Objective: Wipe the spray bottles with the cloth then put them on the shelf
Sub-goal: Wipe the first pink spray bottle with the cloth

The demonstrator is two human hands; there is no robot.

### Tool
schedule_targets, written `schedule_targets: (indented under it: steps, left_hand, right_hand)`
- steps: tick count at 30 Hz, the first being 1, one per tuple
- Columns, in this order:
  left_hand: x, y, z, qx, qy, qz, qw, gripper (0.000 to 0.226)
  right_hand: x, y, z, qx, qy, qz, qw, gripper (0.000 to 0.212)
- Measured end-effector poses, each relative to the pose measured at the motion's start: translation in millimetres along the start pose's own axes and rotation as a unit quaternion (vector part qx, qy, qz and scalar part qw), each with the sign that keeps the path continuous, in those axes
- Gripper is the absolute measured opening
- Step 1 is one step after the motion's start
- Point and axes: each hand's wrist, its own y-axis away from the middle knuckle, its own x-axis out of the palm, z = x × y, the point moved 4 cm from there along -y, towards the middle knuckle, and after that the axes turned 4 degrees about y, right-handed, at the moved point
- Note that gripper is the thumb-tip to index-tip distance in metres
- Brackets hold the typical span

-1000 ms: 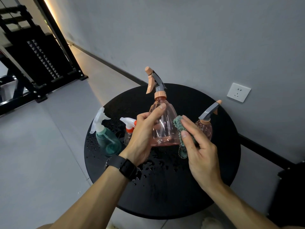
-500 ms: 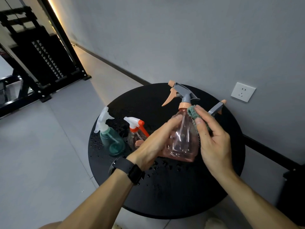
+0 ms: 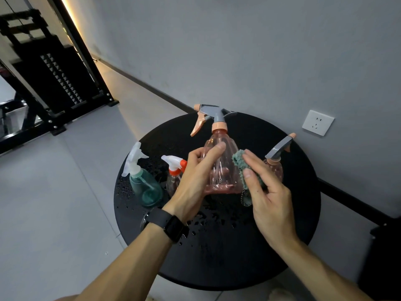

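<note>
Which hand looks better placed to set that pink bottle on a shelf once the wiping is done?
Probably the left hand: its grip already wraps the pink bottle, holding it upright above the table. The right hand is busy pressing the cloth against the bottle's side. No shelf is clearly identifiable here.

— We see clear pink plastic on the held spray bottle (image 3: pixel 219 168), smooth and glossy, with a matt grey and peach plastic trigger head.
— And the cloth (image 3: pixel 243 168) we take for a nubby teal fabric, rough and fuzzy at its edge.
— The round worktop (image 3: pixel 217 253) looks matt black to us, beaded with shiny water drops.
— We'd call the teal bottle (image 3: pixel 147 190) translucent plastic with a frosted white sprayer.
— The small bottle (image 3: pixel 173 181) has a glossy white and orange plastic head.
— The second pink bottle (image 3: pixel 275 168) matches the first: clear plastic.
— The watch strap (image 3: pixel 158 220) looks like matt dark rubber.
</note>
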Motion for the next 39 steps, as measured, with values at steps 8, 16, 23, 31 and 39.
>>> schedule_targets:
  steps: [8, 16, 23, 31, 39]
  left_hand:
    - [2.1, -3.5, -8.2, 0.020, 0.066, -0.029, 0.997, 0.066]
    - [2.8, 1.6, -1.6, 0.012, -0.037, 0.015, 0.999, 0.050]
    - [6.8, 5.1, 10.8, -0.036, -0.140, 0.070, 0.987, 0.050]
    - [3.9, 4.9, 10.7, -0.024, -0.123, 0.069, 0.990, 0.060]
    - [5.7, 3.2, -9.7, 0.017, 0.016, 0.066, 0.998, 0.036]
  right_hand:
    - [4.5, 14.5, 2.5, -0.034, 0.002, -0.021, 0.999, 0.036]
    - [-2.7, 1.8, 0.1, -0.026, 0.007, -0.039, 0.999, 0.035]
    - [-10.8, -12.2, -1.1, -0.005, 0.016, -0.050, 0.999, 0.033]
    - [-9.8, -14.9, -0.3, -0.015, 0.025, -0.036, 0.999, 0.036]
    - [3.1, 5.7, 2.5, -0.070, 0.037, -0.014, 0.997, 0.037]
